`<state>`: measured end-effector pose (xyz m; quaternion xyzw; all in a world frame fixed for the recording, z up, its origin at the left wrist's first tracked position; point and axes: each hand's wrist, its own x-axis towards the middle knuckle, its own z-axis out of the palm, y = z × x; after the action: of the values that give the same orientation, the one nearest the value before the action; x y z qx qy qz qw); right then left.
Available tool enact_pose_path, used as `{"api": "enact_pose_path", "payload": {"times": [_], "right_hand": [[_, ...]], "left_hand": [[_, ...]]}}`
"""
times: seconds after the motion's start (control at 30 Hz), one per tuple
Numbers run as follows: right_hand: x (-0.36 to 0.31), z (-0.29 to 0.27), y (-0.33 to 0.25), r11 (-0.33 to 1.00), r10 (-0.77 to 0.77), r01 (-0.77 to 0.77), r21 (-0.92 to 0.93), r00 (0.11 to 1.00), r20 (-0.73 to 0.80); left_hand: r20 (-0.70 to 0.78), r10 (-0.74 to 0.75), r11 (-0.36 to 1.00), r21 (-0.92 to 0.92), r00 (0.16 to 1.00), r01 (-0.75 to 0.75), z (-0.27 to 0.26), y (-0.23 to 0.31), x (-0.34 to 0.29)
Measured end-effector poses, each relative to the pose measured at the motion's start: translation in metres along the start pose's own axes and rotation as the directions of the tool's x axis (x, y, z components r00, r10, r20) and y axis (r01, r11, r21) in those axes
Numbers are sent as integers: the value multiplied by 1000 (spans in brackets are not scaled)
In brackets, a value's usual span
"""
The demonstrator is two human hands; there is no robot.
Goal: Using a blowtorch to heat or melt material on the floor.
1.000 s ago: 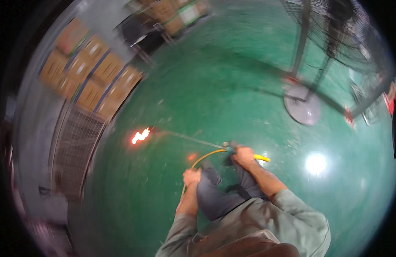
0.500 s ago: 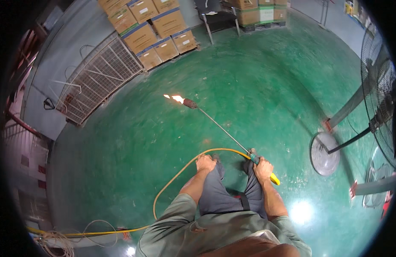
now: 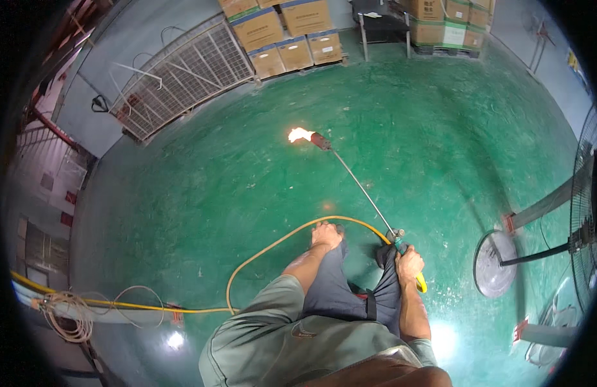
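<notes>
A lit gas torch [image 3: 363, 190] has a long thin metal tube, a dark burner head and a bright orange flame pointing away to the left. My right hand [image 3: 410, 263] is closed round its handle beside my right knee, just behind a green valve part. A yellow piece [image 3: 422, 282] sticks out below that hand. My left hand [image 3: 327, 235] lies over my left knee, its fingers bent down over it. The yellow hose [image 3: 273, 244] arches right past its fingertips toward the torch handle; whether they touch it I cannot tell.
On the right stands a fan [image 3: 586, 213] with a round base [image 3: 495, 264]. Cardboard boxes [image 3: 295, 53] and a chair [image 3: 384, 29] stand far ahead. A wire mesh frame [image 3: 182, 76] leans at the far left; a coiled cord [image 3: 66, 317] lies lower left. The floor [image 3: 182, 213] is green.
The whole view has shifted, so the boxes, mesh frame and torch sit further right. The flame looks fuller and rounder. Both hands keep their places at the knees, the right still on the torch.
</notes>
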<state>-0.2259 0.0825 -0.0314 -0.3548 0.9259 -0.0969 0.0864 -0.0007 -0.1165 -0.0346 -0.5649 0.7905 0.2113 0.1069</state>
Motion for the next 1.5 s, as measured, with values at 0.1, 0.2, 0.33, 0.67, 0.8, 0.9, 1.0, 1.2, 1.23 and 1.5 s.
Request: {"api": "enact_pose_path", "payload": {"times": [0.1, 0.2, 0.33, 0.67, 0.8, 0.9, 1.0, 1.2, 1.23, 1.5], "right_hand": [[1, 1, -1, 1000, 11, -11, -21, 1000, -9], [0, -1, -5, 999, 23, -22, -37, 1000, 11], [2, -3, -5, 999, 40, -39, -35, 999, 34], [3, 0, -3, 999, 23, -22, -35, 1000, 11], [3, 3, -1, 999, 15, -15, -39, 1000, 8], [5, 6, 3, 999, 2, -3, -52, 1000, -18], [3, 5, 0, 999, -14, 13, -46, 1000, -27], [3, 5, -1, 999, -2, 1, -37, 1000, -31], [3, 5, 0, 999, 1, -2, -35, 999, -33], [2, 3, -4, 1000, 13, -13, -11, 1000, -17]], "left_hand": [[24, -14, 1000, -11, 1000, 15, -2, 1, -1], [31, -27, 1000, -7, 999, 27, 0, -3, -1], [59, -31, 1000, -1, 998, 31, 1, -2, 2], [58, -17, 1000, 10, 998, 17, -1, 0, 1], [62, -18, 1000, -2, 998, 18, 0, -1, 2], [77, -12, 1000, -5, 997, 13, -4, 4, 4], [60, -22, 1000, -4, 998, 23, 1, -2, 3], [56, -26, 1000, 8, 998, 26, 2, -3, 4], [62, -23, 1000, 9, 998, 23, 1, -1, 4], [51, -41, 999, 0, 998, 41, 1, -4, 4]]}}
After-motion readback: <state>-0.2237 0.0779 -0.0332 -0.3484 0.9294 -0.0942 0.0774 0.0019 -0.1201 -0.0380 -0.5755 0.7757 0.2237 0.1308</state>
